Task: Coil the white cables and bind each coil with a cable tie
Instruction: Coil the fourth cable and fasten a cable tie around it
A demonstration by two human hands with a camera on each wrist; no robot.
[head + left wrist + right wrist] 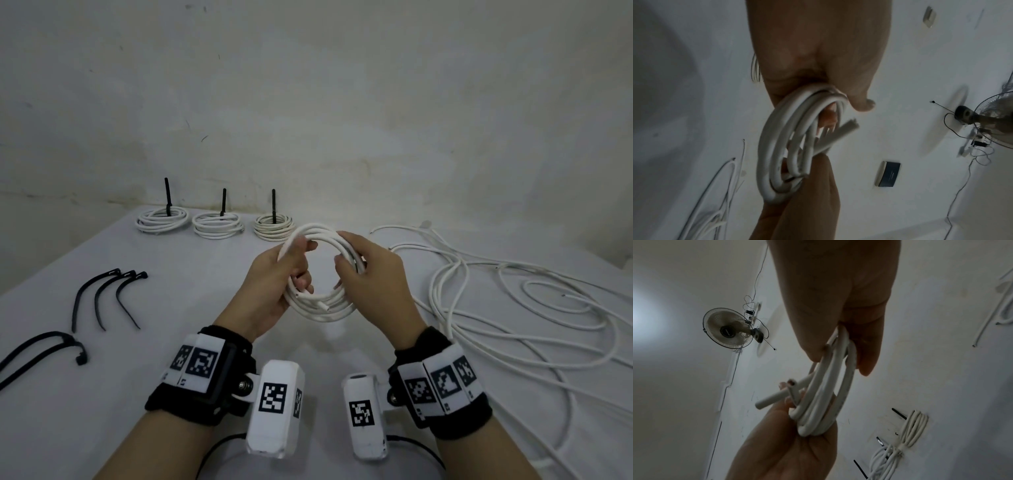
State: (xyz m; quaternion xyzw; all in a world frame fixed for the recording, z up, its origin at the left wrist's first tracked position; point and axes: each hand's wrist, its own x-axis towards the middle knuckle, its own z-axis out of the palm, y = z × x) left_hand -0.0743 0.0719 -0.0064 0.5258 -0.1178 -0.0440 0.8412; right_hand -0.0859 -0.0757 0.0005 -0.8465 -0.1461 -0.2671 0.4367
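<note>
three bound coils (215,222) are sitting along the far edge of the tabletop (191,308). both hands are holding a fourth white cable coil (320,274) above it, left hand (274,291) and right hand (373,284) fingers curling round opposite sides. it is lacking a tie; black cable ties (106,298) and loose white cables (513,308) are waiting.

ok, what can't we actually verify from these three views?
- Held coil: the head view hides the strands under the left hand and right hand; the loop count is unclear.
- Loose cables: cut off by the head view's right edge.
- Two cable ties: cut off by its left edge.
- Three bound coils: too small to judge tie tightness.
</note>
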